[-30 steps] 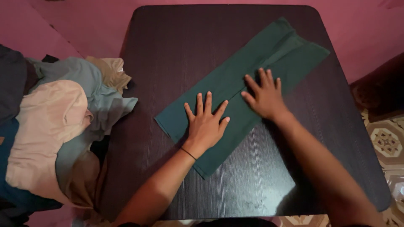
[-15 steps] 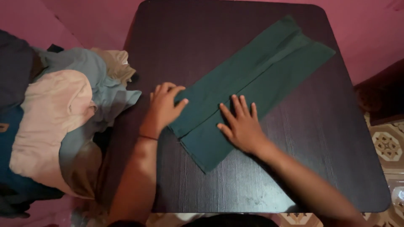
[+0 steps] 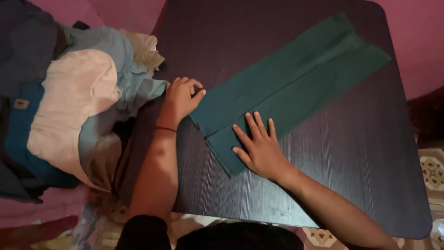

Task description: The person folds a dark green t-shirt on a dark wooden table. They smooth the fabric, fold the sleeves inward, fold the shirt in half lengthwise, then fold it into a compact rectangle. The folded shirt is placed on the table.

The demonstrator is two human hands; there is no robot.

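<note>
A long green cloth (image 3: pixel 296 88) lies folded lengthwise on the dark desk (image 3: pixel 360 185), running on a slant from the near-left middle up to the far right corner. The right hand (image 3: pixel 259 148) lies flat on its near end, fingers spread wide and palm down, which pins that end so it cannot slide. The left hand (image 3: pixel 181 98) sits at the cloth's left corner with fingers curled; it seems to pinch the edge there, though the fingertips are too dim to be sure. The cloth looks smooth and thin, a dull teal green, with a seam or fold line down its length that splits it into two even bands (the far end shows a slight step between them). Left of the desk a clothes pile (image 3: pixel 78 106) rests, just beside the left wrist.
</note>
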